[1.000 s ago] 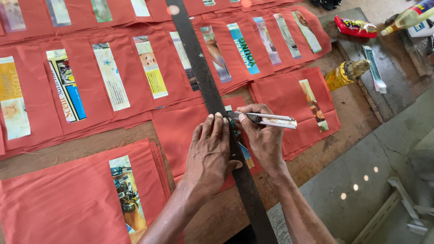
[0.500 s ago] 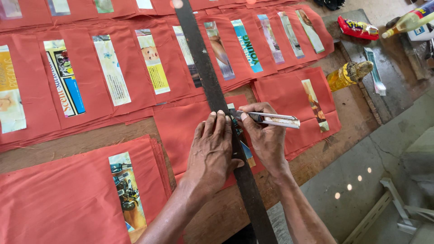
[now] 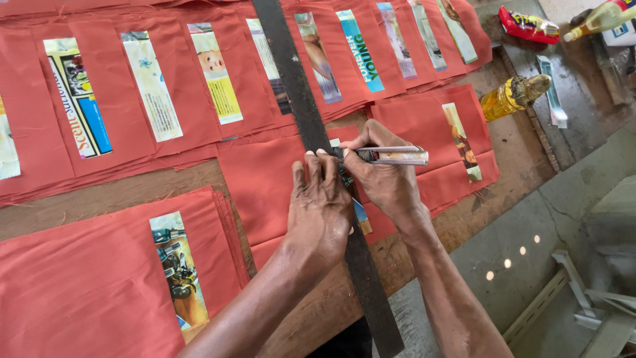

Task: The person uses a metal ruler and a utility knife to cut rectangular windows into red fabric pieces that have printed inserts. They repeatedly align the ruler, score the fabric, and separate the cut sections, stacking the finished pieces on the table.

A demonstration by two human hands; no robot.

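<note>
Worn wooden table (image 3: 99, 199), surface scratched and stained. Grey concrete floor (image 3: 530, 219) to its right, marked with a few small spots of light (image 3: 505, 263). Pale wooden frame (image 3: 583, 298) stands on the floor at lower right. Daylight, even; no walls or windows visible.

Bright, even daylight; soft shadows under the forearms, sharp focus, slight wide-angle stretch at edges
</note>
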